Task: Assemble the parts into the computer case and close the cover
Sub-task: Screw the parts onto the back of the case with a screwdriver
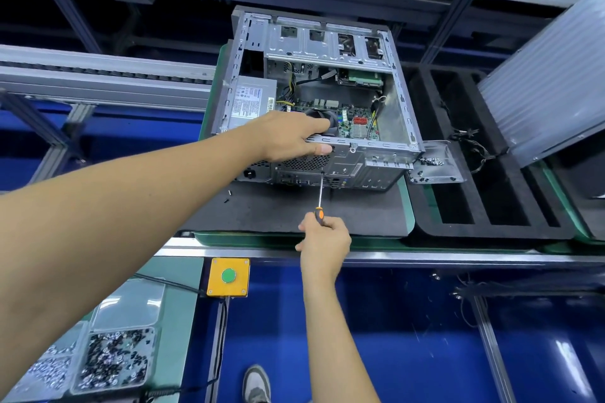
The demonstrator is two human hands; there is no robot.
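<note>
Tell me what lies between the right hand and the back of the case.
Head view: only the screwdriver shaft spans from the right hand to the case, over bare dark mat. Two loose screws lie off to the left.

We see even, bright overhead light, soft short shadows under our forearms; glare on the blue panels [425, 337] low down and the ribbed metal cover [550, 75] at right; dark recesses up top; wide-angle bending of rails at the edges, slight softness in the corners
</note>
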